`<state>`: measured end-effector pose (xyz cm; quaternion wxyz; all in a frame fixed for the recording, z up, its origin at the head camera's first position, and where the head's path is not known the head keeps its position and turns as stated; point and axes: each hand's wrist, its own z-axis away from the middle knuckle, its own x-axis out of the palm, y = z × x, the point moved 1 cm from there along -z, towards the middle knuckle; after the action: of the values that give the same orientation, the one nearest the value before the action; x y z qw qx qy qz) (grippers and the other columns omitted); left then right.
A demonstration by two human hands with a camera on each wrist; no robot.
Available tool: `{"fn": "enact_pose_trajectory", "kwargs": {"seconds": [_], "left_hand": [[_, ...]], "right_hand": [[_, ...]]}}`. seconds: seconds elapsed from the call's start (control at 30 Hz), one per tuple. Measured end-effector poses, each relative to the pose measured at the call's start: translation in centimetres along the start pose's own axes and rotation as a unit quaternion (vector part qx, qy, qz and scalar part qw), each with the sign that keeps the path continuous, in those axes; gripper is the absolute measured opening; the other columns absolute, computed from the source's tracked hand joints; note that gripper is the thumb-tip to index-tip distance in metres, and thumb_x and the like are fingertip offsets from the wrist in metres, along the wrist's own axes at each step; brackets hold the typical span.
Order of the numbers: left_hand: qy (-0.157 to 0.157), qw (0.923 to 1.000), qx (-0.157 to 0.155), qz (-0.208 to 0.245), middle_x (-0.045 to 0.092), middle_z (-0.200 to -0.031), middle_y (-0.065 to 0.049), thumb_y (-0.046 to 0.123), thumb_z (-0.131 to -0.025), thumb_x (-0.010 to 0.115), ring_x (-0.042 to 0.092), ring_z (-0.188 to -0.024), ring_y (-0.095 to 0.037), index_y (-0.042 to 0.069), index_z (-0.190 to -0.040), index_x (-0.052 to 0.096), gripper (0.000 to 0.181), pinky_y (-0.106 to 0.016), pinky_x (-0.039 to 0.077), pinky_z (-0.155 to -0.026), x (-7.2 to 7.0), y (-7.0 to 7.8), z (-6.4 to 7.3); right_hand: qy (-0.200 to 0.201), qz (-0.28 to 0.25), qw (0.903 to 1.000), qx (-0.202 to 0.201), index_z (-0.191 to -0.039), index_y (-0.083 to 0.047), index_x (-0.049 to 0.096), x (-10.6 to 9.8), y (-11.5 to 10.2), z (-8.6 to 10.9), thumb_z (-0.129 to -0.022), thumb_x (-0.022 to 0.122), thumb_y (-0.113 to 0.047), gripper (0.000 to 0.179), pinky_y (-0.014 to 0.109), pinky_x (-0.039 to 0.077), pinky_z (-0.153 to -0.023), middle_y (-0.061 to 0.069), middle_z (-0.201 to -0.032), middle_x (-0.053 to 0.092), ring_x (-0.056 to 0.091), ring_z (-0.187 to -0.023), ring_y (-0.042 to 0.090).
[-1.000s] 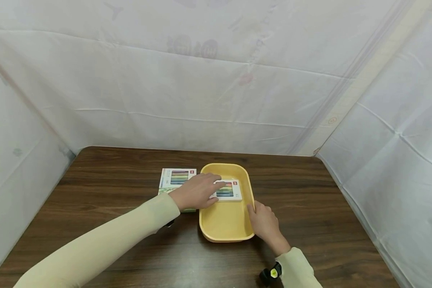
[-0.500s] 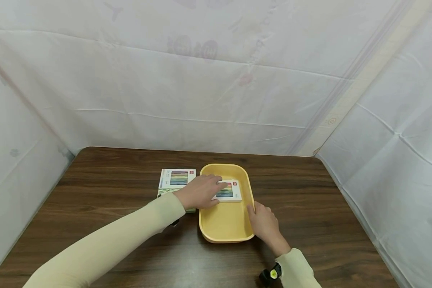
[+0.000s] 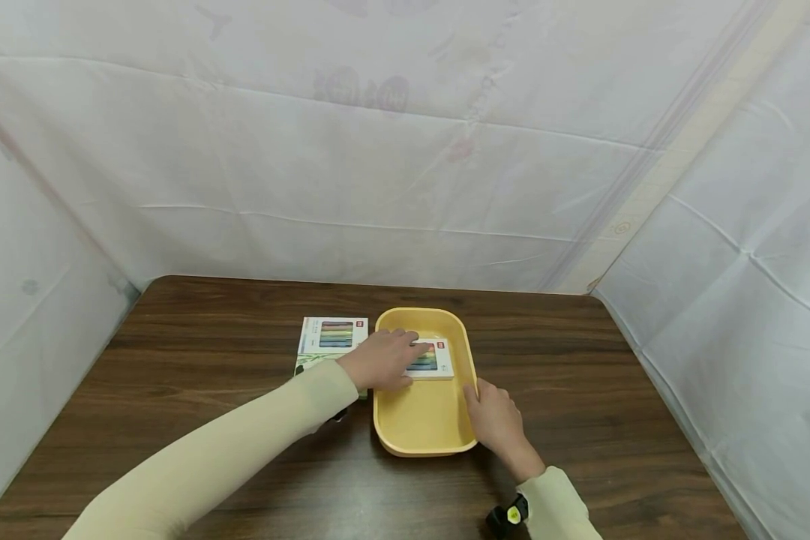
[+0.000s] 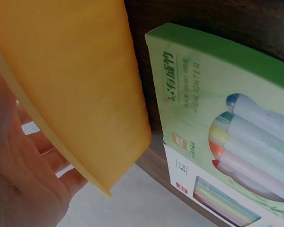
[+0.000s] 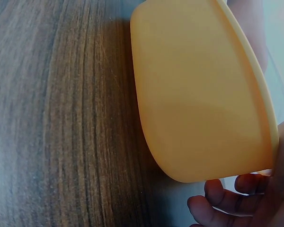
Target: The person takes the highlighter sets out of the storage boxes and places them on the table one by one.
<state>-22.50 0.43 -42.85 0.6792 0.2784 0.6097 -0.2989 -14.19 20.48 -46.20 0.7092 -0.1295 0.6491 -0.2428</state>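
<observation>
A deep yellow plastic tray (image 3: 425, 420) stands on the dark wood table. Inside it lies a white box of colored highlighters (image 3: 439, 364), its left part covered by my left hand (image 3: 382, 360). Those fingers spread over the box, with the thumb near its front edge. My right hand (image 3: 496, 416) grips the tray's right rim, thumb over the inside and fingers outside; the right wrist view shows the fingers curled beside the tray's outer wall (image 5: 199, 94). Left of the tray are another white highlighter box (image 3: 313, 341) and a green highlighter box (image 4: 199, 109), partly hidden by my sleeve in the head view.
The wood table (image 3: 209, 360) extends on both sides of the tray and in front of it. White sheeting (image 3: 310, 165) hangs behind the table and along both sides. A black wrist device (image 3: 506, 517) sits below the right hand.
My left hand and forearm have shifted slightly right over the tray. The box in it stays practically in place, and my right hand keeps its grip on the rim.
</observation>
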Motion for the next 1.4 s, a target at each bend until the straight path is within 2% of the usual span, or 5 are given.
{"fn": "enact_pose_trajectory", "kwargs": {"seconds": [0.2,0.7,0.97,1.2,1.4], "left_hand": [[-0.021,0.9997,-0.01,0.006,0.051,-0.14,-0.007,0.036,-0.091,0.064,0.054,-0.123,-0.026,0.02,-0.144,0.045,0.058,-0.043,0.045,-0.101,-0.1,0.2,-0.5],[-0.04,0.9988,-0.024,0.018,0.049,-0.143,-0.009,0.03,-0.091,0.06,0.052,-0.125,-0.027,0.018,-0.145,0.043,0.058,-0.044,0.043,-0.103,0.6,0.4,-1.2],[-0.034,0.999,-0.024,0.017,0.049,-0.142,-0.009,0.031,-0.091,0.059,0.052,-0.125,-0.027,0.018,-0.145,0.044,0.057,-0.043,0.044,-0.101,1.0,0.4,-1.3],[-0.024,0.9995,-0.021,0.003,0.051,-0.138,-0.009,0.03,-0.093,0.057,0.053,-0.12,-0.026,0.019,-0.144,0.045,0.053,-0.044,0.046,-0.098,1.2,0.4,-1.2],[-0.019,0.9996,-0.02,0.004,0.053,-0.134,-0.01,0.028,-0.094,0.056,0.054,-0.116,-0.026,0.018,-0.142,0.046,0.05,-0.043,0.047,-0.096,1.2,0.4,-1.2]], "right_hand": [[0.001,-0.003,1.0,0.002,-0.089,-0.01,0.062,0.0,0.1,0.1,-0.101,0.042,-0.028,0.03,0.03,0.036,-0.049,0.002,-0.064,0.054,0.052,-0.055,0.014],[0.0,0.0,1.0,0.007,-0.092,-0.01,0.063,0.0,0.1,0.1,-0.101,0.043,-0.029,0.029,0.03,0.037,-0.05,0.002,-0.064,0.054,0.052,-0.056,0.015],[0.003,0.007,1.0,0.0,-0.097,-0.008,0.065,-0.1,0.1,0.1,-0.101,0.044,-0.028,0.029,0.032,0.039,-0.052,0.002,-0.068,0.058,0.055,-0.06,0.014],[-0.004,-0.004,1.0,-0.002,-0.092,-0.01,0.063,-0.1,-0.1,0.3,-0.102,0.042,-0.029,0.03,0.031,0.037,-0.049,0.002,-0.064,0.055,0.052,-0.055,0.014],[-0.004,-0.003,1.0,-0.003,-0.095,-0.009,0.064,-0.1,-0.3,0.3,-0.102,0.042,-0.029,0.03,0.03,0.037,-0.049,0.002,-0.066,0.056,0.052,-0.056,0.013]]}}
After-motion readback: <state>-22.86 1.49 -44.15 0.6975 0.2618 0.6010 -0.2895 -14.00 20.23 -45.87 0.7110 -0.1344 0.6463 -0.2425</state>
